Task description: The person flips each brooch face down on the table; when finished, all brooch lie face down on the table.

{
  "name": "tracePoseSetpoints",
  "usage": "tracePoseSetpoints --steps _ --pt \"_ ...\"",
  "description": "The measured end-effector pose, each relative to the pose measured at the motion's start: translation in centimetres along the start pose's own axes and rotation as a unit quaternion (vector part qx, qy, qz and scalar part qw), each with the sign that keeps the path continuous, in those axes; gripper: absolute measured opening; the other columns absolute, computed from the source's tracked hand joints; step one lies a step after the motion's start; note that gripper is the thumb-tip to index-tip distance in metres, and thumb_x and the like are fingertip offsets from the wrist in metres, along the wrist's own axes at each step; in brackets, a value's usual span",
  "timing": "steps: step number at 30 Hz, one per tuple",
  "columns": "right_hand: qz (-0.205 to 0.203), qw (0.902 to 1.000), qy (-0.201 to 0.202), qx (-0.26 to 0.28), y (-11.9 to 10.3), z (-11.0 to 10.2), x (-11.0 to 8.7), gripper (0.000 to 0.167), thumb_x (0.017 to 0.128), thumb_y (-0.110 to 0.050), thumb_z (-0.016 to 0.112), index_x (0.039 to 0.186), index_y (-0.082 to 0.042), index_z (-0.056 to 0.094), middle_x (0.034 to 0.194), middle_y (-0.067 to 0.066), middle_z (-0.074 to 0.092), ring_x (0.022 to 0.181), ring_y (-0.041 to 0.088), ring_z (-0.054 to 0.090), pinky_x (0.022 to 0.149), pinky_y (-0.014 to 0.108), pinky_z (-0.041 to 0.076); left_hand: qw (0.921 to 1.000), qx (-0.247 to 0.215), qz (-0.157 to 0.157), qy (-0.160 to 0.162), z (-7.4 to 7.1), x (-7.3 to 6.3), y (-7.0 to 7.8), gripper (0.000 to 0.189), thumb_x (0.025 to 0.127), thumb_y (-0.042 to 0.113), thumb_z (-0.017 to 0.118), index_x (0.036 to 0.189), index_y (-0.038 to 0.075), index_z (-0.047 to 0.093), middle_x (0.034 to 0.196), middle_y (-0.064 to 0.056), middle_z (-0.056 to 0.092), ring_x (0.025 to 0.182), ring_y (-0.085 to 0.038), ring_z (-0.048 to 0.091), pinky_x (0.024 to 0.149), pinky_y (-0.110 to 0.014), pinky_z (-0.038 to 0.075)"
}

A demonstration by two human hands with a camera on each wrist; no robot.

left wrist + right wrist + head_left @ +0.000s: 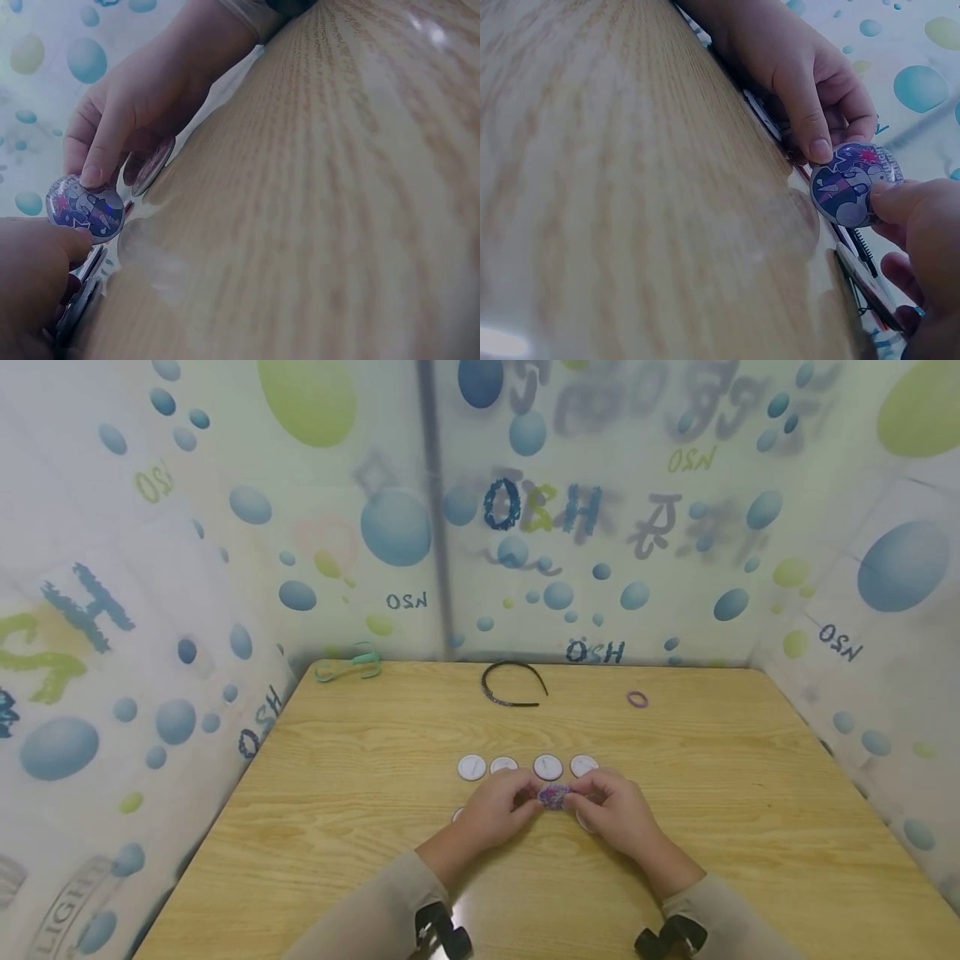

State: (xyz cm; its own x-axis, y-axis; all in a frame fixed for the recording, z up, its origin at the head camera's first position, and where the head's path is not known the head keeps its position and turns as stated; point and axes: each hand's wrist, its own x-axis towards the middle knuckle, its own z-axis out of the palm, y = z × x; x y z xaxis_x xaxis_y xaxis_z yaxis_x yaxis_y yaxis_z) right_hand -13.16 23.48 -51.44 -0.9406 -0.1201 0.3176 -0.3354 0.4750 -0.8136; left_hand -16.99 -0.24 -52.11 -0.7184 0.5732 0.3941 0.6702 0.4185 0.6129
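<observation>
A round pin badge [554, 796] with a glossy purple cartoon print is held between both hands over the table. My left hand [495, 807] pinches its left edge between thumb and fingers. At the opposite edge, the thumb and fingers of my right hand [619, 812] pinch it too. In the right wrist view the printed face of the badge [847, 187] shows, purple with white and pink shapes. Beyond the hands lies a row of white-backed round badges, among them one on the left [472, 767] and one nearer the middle [548, 767]. Others are partly hidden under the hands.
Along the far side of the wooden table [337, 827] lie a mint-green, frame-like object [366, 658], a black headband [486, 685] and a small purple ring [637, 693]. Patterned curtain walls [337, 560] stand behind the table and on both sides.
</observation>
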Motion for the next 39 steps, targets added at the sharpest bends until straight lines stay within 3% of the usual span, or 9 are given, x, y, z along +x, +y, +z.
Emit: tracePoseSetpoints --steps 9,18,27,33,39 --pt "-0.014 0.9980 -0.012 0.060 0.11 0.12 -0.12 0.012 0.088 0.000 0.086 0.093 -0.007 0.077 0.092 0.007 0.061 0.068 0.009 0.062 0.054 0.023 0.050 0.9999 0.010 -0.004 0.000 -0.09 0.00 0.11 0.010 0.095 0.008 0.080 0.099 0.013 0.072 0.089 0.006 0.068 0.082 -0.007 0.057 0.077 -0.025 0.051" --pt "-0.052 0.9968 -0.013 0.060 0.43 0.12 -0.16 0.018 0.084 0.003 0.088 0.093 -0.010 0.078 0.094 0.006 0.065 0.072 0.010 0.066 0.054 0.024 0.054 0.9994 0.028 0.011 0.015 -0.04 -0.04 0.10 0.012 0.090 0.004 0.081 0.093 0.012 0.072 0.086 0.004 0.067 0.080 -0.009 0.057 0.076 -0.026 0.050" --pt "-0.094 0.9954 -0.006 0.020 0.71 0.10 0.04 0.026 0.078 0.004 0.092 0.086 -0.016 0.079 0.094 -0.001 0.073 0.088 0.013 0.066 0.075 0.026 0.058 0.9994 0.026 0.020 0.012 -0.01 -0.06 0.00 0.013 0.090 0.014 0.085 0.094 0.015 0.073 0.089 0.008 0.068 0.083 -0.006 0.057 0.077 -0.022 0.049" --pt "-0.103 0.9943 -0.013 0.024 0.69 0.16 0.07 0.026 0.078 0.003 0.092 0.084 -0.018 0.079 0.096 -0.001 0.076 0.090 0.016 0.066 0.075 0.027 0.058 0.9998 0.002 0.020 0.006 0.04 -0.17 -0.20 0.019 0.090 0.026 0.088 0.094 0.017 0.071 0.093 0.011 0.070 0.084 -0.005 0.058 0.077 -0.021 0.048" --pt "-0.102 0.9943 -0.026 0.014 0.81 0.14 0.19 0.024 0.079 0.001 0.093 0.084 -0.018 0.080 0.098 -0.001 0.078 0.094 0.015 0.068 0.077 0.023 0.057 0.9999 -0.010 0.014 0.004 -0.05 -0.18 -0.09 0.017 0.091 0.027 0.085 0.093 0.016 0.072 0.099 0.008 0.073 0.090 -0.005 0.062 0.083 -0.023 0.050"
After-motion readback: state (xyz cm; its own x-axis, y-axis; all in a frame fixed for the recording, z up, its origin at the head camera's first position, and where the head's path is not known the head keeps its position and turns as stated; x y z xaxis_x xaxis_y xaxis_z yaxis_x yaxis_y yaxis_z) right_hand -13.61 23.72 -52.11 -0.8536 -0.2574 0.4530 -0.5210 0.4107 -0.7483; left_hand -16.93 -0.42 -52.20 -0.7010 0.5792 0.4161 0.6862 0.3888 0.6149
